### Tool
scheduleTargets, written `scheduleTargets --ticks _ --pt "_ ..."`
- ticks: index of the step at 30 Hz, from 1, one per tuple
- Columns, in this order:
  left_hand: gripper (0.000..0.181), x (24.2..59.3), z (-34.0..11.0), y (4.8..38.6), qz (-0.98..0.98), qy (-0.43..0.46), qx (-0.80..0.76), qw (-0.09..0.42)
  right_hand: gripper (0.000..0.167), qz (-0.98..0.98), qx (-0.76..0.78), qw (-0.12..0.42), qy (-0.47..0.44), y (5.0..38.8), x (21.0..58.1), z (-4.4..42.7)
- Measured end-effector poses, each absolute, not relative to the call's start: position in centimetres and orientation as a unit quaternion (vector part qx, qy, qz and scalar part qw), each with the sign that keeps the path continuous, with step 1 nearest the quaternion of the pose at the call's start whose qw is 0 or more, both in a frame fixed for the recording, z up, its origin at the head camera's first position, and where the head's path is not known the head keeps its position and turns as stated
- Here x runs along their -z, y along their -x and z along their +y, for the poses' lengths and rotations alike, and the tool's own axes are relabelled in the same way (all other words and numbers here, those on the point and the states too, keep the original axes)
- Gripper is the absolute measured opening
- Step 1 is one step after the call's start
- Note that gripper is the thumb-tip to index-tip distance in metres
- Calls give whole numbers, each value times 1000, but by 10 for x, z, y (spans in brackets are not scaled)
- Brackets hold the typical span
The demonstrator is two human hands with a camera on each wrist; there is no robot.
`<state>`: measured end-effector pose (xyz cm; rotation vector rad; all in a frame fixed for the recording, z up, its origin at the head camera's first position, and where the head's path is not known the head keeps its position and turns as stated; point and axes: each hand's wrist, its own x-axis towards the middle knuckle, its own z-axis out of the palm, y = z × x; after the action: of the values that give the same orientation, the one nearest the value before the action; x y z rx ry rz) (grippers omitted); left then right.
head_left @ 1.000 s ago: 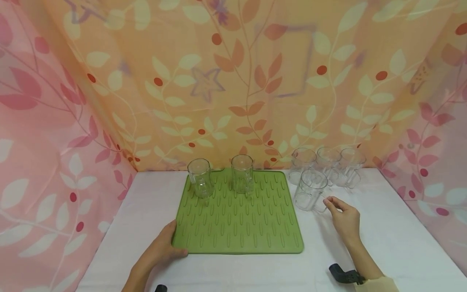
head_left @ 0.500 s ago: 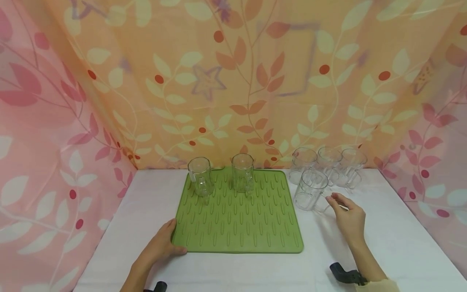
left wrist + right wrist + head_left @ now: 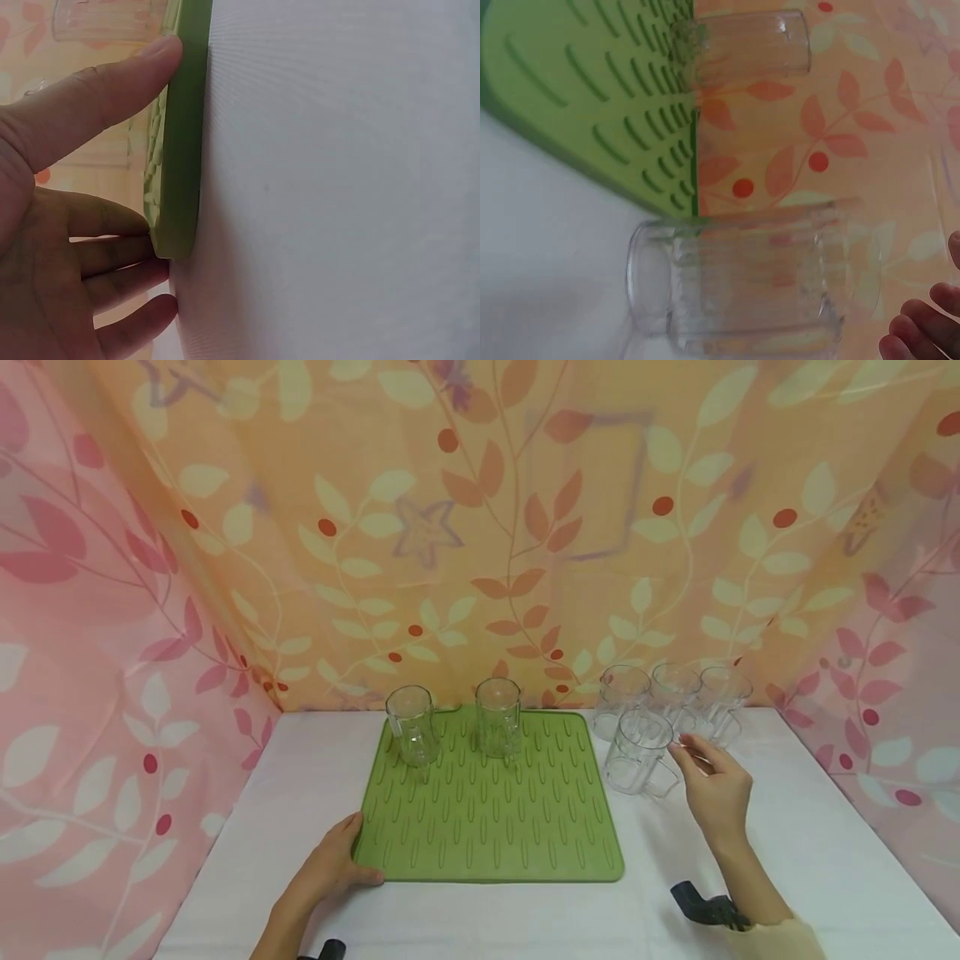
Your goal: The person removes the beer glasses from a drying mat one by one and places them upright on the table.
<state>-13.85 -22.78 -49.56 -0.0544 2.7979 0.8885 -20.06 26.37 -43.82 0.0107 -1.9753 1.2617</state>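
My left hand (image 3: 324,866) rests at the near left corner of the green ribbed mat (image 3: 487,835). In the left wrist view, the thumb of this hand (image 3: 60,255) lies against the edge of the mat (image 3: 184,165), with the fingers at its side. Two clear glass mugs (image 3: 412,727) (image 3: 498,718) stand upright towards the mat's back. Right of the mat, another clear mug (image 3: 637,752) stands on the table. My right hand (image 3: 718,793) is beside its rim, fingers bent loosely; in the right wrist view, the fingertips (image 3: 915,330) are apart from the mug (image 3: 750,285).
Three more clear mugs (image 3: 624,693) (image 3: 675,689) (image 3: 723,693) stand close together behind the nearest right-hand mug. A white cloth (image 3: 525,927) covers the table. Patterned orange and pink cloths (image 3: 337,577) hang at the back and sides.
My right hand has left the mug's handle and moved up towards the rim. The left hand stays at the mat's corner, and the mugs stand where they were.
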Motion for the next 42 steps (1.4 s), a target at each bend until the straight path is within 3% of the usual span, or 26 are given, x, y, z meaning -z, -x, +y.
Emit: scheduleTargets --ticks 9,23,34,42 --pt "115 493 -228 139 950 19 -294 102 23 -773 -516 365 -52 201 408 218" --pt "115 492 -227 140 955 16 -278 102 31 -802 -554 209 -70 236 435 185" --pt "115 493 -227 140 956 12 -277 96 34 -841 -512 142 -102 249 445 143" --pt "115 496 -228 140 957 12 -274 95 35 -843 -511 130 -109 254 460 116"
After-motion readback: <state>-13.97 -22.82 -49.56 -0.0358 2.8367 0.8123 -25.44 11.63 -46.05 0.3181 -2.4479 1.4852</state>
